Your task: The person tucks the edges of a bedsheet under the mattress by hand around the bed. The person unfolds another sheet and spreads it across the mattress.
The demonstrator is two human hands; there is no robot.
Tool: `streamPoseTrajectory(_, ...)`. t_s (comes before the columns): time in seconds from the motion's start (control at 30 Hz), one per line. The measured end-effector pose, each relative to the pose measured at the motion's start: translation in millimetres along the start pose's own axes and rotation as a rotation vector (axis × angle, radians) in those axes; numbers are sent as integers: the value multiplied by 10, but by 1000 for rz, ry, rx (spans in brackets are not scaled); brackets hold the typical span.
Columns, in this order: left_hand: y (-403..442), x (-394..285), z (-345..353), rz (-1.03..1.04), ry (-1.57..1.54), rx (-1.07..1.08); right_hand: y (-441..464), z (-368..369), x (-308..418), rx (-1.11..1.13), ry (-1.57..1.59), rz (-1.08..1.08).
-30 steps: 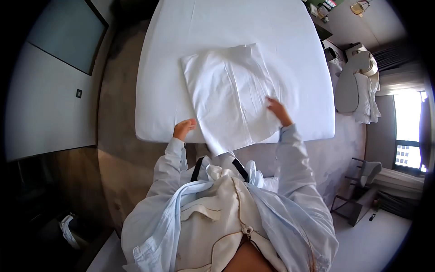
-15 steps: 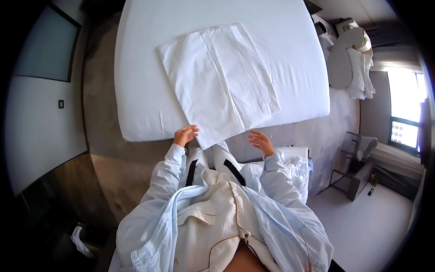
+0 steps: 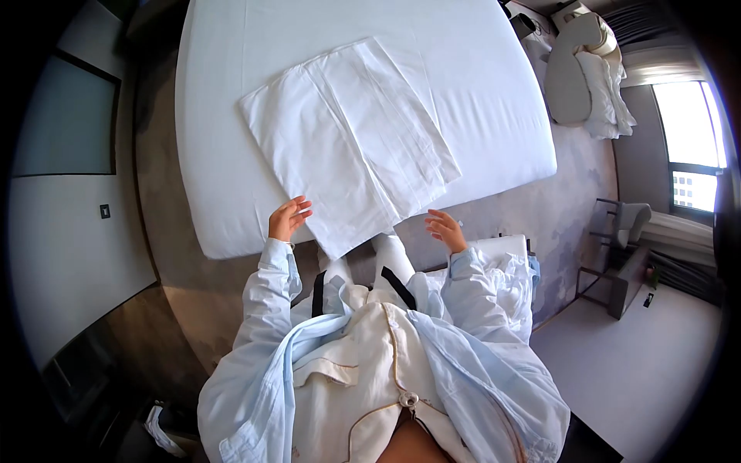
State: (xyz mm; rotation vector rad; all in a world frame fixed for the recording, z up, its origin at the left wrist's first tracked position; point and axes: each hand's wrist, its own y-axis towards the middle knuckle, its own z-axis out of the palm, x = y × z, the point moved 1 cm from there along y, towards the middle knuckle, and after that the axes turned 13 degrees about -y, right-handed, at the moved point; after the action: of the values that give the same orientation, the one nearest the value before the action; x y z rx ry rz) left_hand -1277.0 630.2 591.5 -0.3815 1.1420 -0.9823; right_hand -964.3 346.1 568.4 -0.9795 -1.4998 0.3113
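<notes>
A folded piece of white bed linen [image 3: 347, 143] lies flat on the white-covered bed [image 3: 208, 177], with lengthwise creases. Its near corner hangs past the bed's front edge, above my legs. Beside the linen's lower left edge is my left hand [image 3: 289, 218], its fingers apart and nothing in them; whether the fingertips brush the cloth I cannot tell. My right hand [image 3: 446, 229] hovers off the linen's lower right corner, open, with its fingers spread and pointing left.
White crumpled linen [image 3: 494, 285] is heaped close to my right side. Past the bed, a rounded grey seat [image 3: 570, 73] carries white bedding [image 3: 594, 92]. On the right are a chair [image 3: 633, 224] and a desk [image 3: 629, 282] near the window. Patterned carpet [image 3: 525, 224] surrounds the bed.
My view has shifted slightly, so the bed and linen appear further left. My left hand has moved a little up and outward along the linen's edge. Both hands stay open.
</notes>
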Motion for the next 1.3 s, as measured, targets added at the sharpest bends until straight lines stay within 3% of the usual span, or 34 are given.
streamPoseTrajectory(0.2, 241, 548, 285, -61, -64, -69, 598, -617, 176, -208, -14, -78)
streamPoseTrajectory(0.37, 554, 1356, 670, -118, -230, -108, 1433, -1028, -88, -214, -94, -98)
streamPoseTrajectory(0.43, 514, 1547, 1088, -109, -296, -192, 1750, -1092, -284, -233, -109, -74)
streamPoseTrajectory(0.57, 440, 2015, 1392, -218, -311, -51, 2368, -1025, -737, -342, -182, 47)
streamPoseTrajectory(0.63, 394, 2113, 1457, -253, -248, -111, 2483, -912, -619, -507, -375, 21)
streamPoseTrajectory(0.7, 377, 2152, 1434, -287, -189, -169, 2461, -759, -406, -472, -345, 129)
streamPoseTrajectory(0.77, 394, 2207, 1394, -300, -186, -222, 2444, -627, -283, -409, -540, 191)
streamPoseTrajectory(0.8, 439, 2214, 1401, -294, -190, -230, 2430, -580, -281, -276, -522, 87)
streamPoseTrajectory(0.83, 476, 2215, 1401, -287, -208, -251, 2392, -491, -257, -278, -521, -123)
streamPoseTrajectory(1.03, 761, 1755, 1776, -118, -182, -273, 1775, -158, 486, 20, -607, -455)
streamPoseTrajectory(1.1, 795, 1583, 1942, 70, -212, -327, 1600, 15, 562, 121, -677, -750)
streamPoseTrajectory(1.17, 843, 1539, 1804, 78, -361, -193, 1349, 182, 808, 353, -825, -847)
streamPoseTrajectory(1.23, 803, 1538, 1712, 69, -240, -295, 1183, 410, 660, 445, -1046, -1037)
streamPoseTrajectory(1.3, 813, 1852, 1181, -39, -221, -497, 1075, 523, 591, 595, -1050, -963)
